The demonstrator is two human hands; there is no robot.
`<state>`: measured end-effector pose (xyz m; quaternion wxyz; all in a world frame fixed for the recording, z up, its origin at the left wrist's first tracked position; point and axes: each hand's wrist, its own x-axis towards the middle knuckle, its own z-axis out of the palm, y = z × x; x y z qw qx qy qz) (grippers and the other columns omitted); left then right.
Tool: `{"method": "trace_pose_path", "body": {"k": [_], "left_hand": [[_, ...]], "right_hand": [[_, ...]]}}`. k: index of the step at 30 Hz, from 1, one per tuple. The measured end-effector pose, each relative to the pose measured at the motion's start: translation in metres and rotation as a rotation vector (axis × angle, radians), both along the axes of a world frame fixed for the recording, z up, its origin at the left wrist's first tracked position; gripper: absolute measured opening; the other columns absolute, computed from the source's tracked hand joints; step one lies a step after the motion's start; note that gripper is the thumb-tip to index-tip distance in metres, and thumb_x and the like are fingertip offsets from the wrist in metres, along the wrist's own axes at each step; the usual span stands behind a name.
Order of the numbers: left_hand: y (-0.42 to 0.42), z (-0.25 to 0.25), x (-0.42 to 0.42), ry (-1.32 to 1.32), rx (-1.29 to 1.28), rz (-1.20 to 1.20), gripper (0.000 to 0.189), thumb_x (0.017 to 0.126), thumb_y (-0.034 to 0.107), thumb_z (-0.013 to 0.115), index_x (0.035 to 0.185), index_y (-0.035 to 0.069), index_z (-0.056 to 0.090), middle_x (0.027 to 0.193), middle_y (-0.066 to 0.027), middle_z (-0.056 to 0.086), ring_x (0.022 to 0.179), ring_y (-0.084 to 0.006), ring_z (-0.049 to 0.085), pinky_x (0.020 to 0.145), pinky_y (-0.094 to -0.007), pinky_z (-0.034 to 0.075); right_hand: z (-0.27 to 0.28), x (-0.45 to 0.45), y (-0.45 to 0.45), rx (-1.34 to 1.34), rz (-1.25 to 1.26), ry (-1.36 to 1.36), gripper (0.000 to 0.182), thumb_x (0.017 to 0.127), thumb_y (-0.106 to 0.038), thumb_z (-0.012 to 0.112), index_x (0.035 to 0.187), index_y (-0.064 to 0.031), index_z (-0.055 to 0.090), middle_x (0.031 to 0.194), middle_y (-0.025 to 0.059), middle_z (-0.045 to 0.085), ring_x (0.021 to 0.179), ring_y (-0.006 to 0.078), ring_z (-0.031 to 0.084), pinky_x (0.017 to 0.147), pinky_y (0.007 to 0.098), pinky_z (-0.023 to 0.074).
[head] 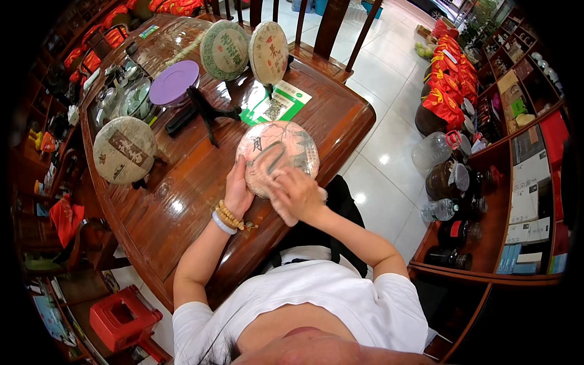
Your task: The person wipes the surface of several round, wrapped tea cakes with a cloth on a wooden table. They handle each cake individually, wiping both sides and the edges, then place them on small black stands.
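A round, paper-wrapped tea cake with pink and dark printing is in front of me near the table's edge. My left hand grips its left rim, with a beaded bracelet and a pale bangle on the wrist. My right hand holds a pinkish cloth against the cake's lower right face. Just beyond stands a black display stand with no cake on it. Other wrapped cakes stand upright on dark stands: one at the left, a green-rimmed one and a cream one at the back.
The glossy wooden table also bears a purple round lid, glass teaware and a green-and-white printed card. A wooden chair stands behind. Jars, bottles and shelves line the right; a red plastic stool is at lower left.
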<state>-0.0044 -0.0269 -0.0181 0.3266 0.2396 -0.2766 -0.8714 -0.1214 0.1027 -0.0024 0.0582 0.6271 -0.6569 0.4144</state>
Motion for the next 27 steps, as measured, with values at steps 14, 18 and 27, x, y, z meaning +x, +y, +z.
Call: {"method": "trace_pose_path", "body": {"k": [14,18,27], "left_hand": [[-0.002,-0.010,0.000,0.039,-0.031,0.000,0.043,0.099,0.030,0.038,0.129,-0.001,0.042,0.123,-0.0112,0.054,0.109,-0.0207,0.056,0.093,-0.0347,0.047],[0.000,-0.001,-0.001,0.021,-0.007,-0.024,0.046,0.099,0.035,0.035,0.129,0.000,0.042,0.124,-0.0106,0.053,0.111,-0.0211,0.054,0.095,-0.0360,0.045],[-0.007,-0.006,0.015,0.001,0.100,-0.144,0.051,0.095,0.047,0.042,0.119,0.002,0.050,0.115,-0.0119,0.057,0.105,-0.0208,0.056,0.090,-0.0343,0.047]], "right_hand": [[-0.013,-0.106,-0.083,0.028,-0.299,-0.041,0.022,0.087,-0.025,0.055,0.103,-0.0101,0.061,0.096,0.0104,0.060,0.087,0.0305,0.060,0.071,0.0402,0.0492],[-0.002,-0.076,-0.108,0.003,-0.060,0.002,0.021,0.087,-0.024,0.056,0.100,-0.0078,0.061,0.098,0.0107,0.061,0.087,0.0307,0.060,0.072,0.0406,0.0490],[0.018,-0.002,-0.045,-0.039,0.381,0.009,0.016,0.080,-0.017,0.063,0.091,-0.0061,0.064,0.098,0.0111,0.063,0.085,0.0290,0.061,0.072,0.0378,0.0499]]}}
